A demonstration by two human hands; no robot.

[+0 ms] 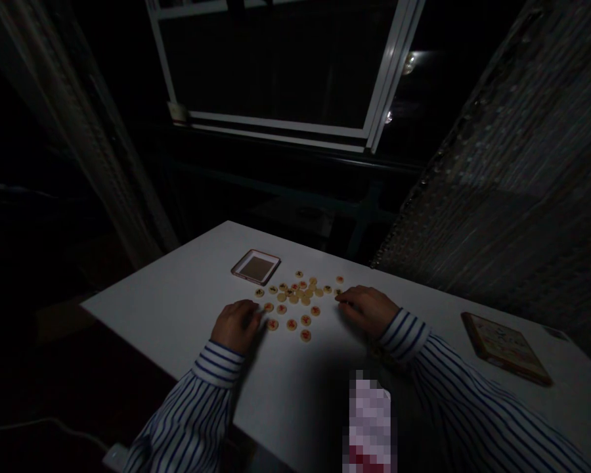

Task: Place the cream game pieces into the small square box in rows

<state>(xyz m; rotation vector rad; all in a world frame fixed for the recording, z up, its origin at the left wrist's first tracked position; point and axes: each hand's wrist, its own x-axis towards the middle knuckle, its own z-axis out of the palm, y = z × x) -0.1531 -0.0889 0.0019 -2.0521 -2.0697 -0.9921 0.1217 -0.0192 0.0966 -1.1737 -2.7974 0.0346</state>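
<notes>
Several round, pale Chinese chess pieces (306, 320) lie loosely grouped on the white table (177, 289), some with red characters, some with dark ones and some blank side up. My left hand (235, 326) rests at the left edge of the group, its fingers bent and thumb apart, close to a red-marked piece (268, 307); I see nothing held in it. On the right, the fingertips of my right hand (368, 309) close on a Chinese chess piece (338, 293) at the edge of the group. The undersides of both hands are hidden.
A shallow square box part (256, 266) sits behind the pieces on the left. A flat box or lid with a picture on it (507, 347) lies at the right. A pixelated patch (369, 420) covers something at the near edge. Beyond the table are a window (276, 125) and curtains (473, 177).
</notes>
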